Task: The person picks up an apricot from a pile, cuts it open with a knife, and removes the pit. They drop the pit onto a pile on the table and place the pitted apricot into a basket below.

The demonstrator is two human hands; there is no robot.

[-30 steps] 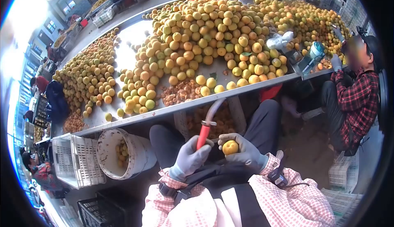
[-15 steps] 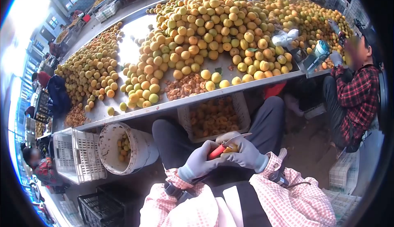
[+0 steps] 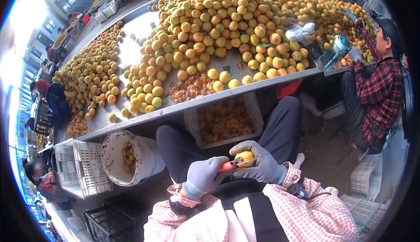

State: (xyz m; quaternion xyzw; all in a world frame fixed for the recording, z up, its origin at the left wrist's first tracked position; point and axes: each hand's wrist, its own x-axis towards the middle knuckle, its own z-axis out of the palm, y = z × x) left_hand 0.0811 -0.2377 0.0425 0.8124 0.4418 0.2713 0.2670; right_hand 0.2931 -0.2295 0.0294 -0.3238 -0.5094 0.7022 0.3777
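Observation:
My left hand (image 3: 204,175), in a grey glove, is wrapped round the red handle of a knife (image 3: 226,167). The knife's blade lies against a yellow apricot (image 3: 245,158). That apricot sits in the gloved fingers of my right hand (image 3: 261,163), which hold it from the right and from behind. Both hands are close together over my lap. Just beyond them, a white crate (image 3: 259,132) holds many halved apricots (image 3: 225,123).
A metal table (image 3: 175,112) bears heaps of apricots (image 3: 197,27) and a pile of pits (image 3: 191,89). At left stand a white bucket (image 3: 151,156) and white crates (image 3: 89,167). A co-worker in a checked shirt (image 3: 379,97) sits at right, near a bottle (image 3: 337,52).
The apricot now shows more fully in my right hand, and the blade has come down against it. My left hand has shifted slightly left. The view has tilted a little, and the co-worker's arm reaches out.

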